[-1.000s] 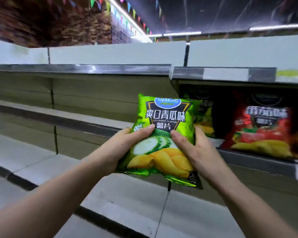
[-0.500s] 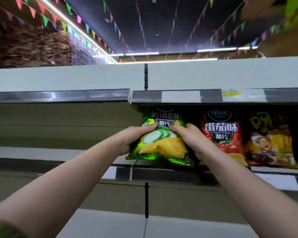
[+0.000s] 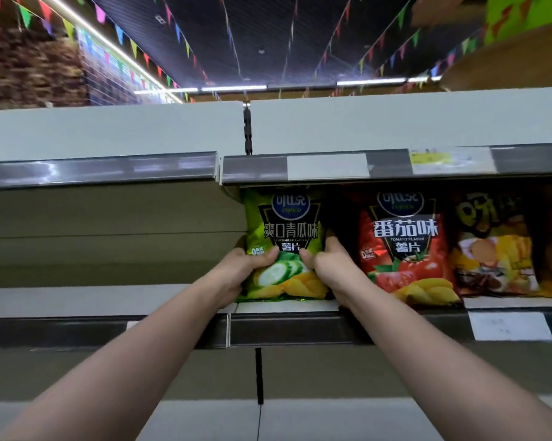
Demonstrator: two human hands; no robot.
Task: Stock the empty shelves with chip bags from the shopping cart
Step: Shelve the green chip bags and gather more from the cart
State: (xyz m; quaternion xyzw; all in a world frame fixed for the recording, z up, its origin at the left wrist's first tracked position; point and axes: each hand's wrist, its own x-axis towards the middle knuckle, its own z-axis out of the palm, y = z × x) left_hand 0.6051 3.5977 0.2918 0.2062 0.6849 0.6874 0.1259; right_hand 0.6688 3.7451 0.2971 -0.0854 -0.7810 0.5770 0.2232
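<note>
A green cucumber-flavour chip bag [image 3: 284,230] stands upright on the middle shelf [image 3: 287,308], at the left end of a row of bags. My left hand [image 3: 239,272] grips its lower left side, thumb across the front. My right hand [image 3: 328,265] grips its lower right side the same way. A red tomato-flavour chip bag [image 3: 405,246] stands just to the right, partly behind my right wrist. The shopping cart is out of view.
A yellow-and-brown snack bag [image 3: 494,246] stands right of the red one, with another bag cut off at the frame edge. The shelf bay [image 3: 109,297] to the left holds nothing. An upper shelf edge [image 3: 316,167] overhangs the bags. Bare shelving runs below.
Both hands carried the green bag up and forward from mid-air onto the middle shelf, where it now stands beside the red bag. The view has tilted upward.
</note>
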